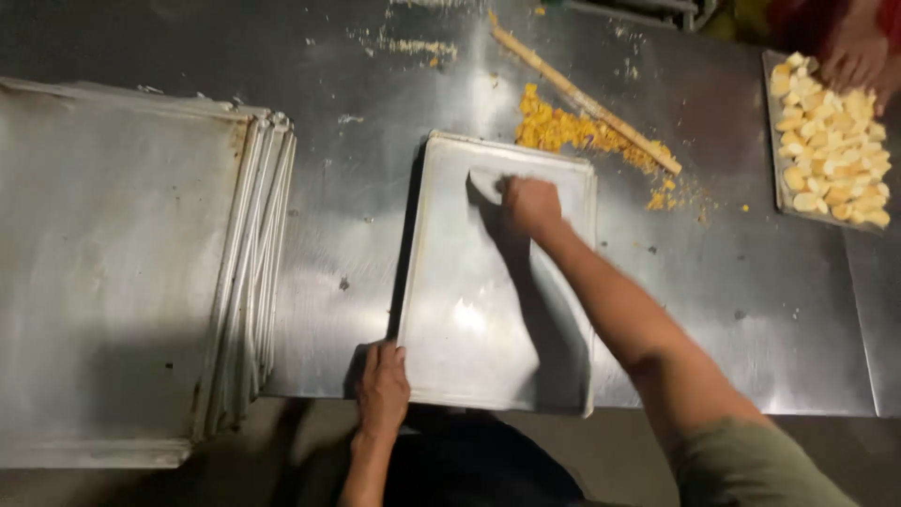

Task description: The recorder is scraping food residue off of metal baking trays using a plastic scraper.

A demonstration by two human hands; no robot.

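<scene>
- Baking tray (pixel 469 329): a single flat metal sheet, lying at the near edge of the bench (pixel 751 282), roughly central in the view, its long side running away from the person.
- Left hand (pixel 382 387): rests on the tray's near left corner, fingers laid flat over the rim and the thumb toward the bench edge; it pins the tray rather than gripping anything else.
- Right hand (pixel 531 205): reaches across to the tray's far end, fingers curled shut around a pale scraper (pixel 486 182) whose blade lies against the tray surface just left of the knuckles (the handle itself is hidden in the fist).
- Stack of trays (pixel 122 263): many like sheets piled on the left part of the bench, well apart from the single tray, their edges fanned slightly on the right side.
- Yellow crumbs (pixel 563 127): a loose heap just beyond the tray's far right corner, with a long wooden stick (pixel 582 99) lying aslant beside it.
- Second tray (pixel 831 141): at the far right, filled with pale yellow pieces; another person's hand (pixel 849 61) touches its far end.
- Bench surface: dull grey steel, scuffed and speckled with crumbs; dim lighting.
- Open room: bare steel lies between the single tray and the stack, and a wider stretch to the tray's right; the tray's near edge sits nearly flush with the bench edge.
</scene>
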